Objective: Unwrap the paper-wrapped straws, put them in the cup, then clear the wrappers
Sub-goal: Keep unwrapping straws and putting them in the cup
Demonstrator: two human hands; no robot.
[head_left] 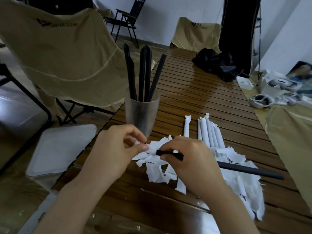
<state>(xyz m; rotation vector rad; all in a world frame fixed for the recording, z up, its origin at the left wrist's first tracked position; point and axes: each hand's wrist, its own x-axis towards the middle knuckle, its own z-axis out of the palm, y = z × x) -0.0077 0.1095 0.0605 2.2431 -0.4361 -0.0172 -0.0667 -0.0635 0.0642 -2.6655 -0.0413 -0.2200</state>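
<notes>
four black straws (143, 73) are already standing in the frosted cup (142, 114), so roughly half the batch is looking done. right hand (190, 159) is gripping a bare black straw (170, 154), fingers curled round it near its left tip, rest of the straw running out to the right over the torn paper. left hand (116, 149) is pinching a wrapper scrap (152, 147) between thumb and forefinger right at that tip, probably peeling off the last bit so the straw goes in clean. cup is sitting just behind the hands, near enough for a short drop-in.

wrapped straws (208, 130) are lying side by side to the right of the cup, one more (187, 126) lying apart just left of them. torn wrappers (236, 174) are piling up under and right of the hands, partly covering the wrapped ends, so the next pick is going to need digging. lidded white bin (60, 149) is sitting off the table's left edge, likely where the scraps are going. black cloth bundle (217, 64) is lying far down the slatted wooden table (202, 98), well clear.
</notes>
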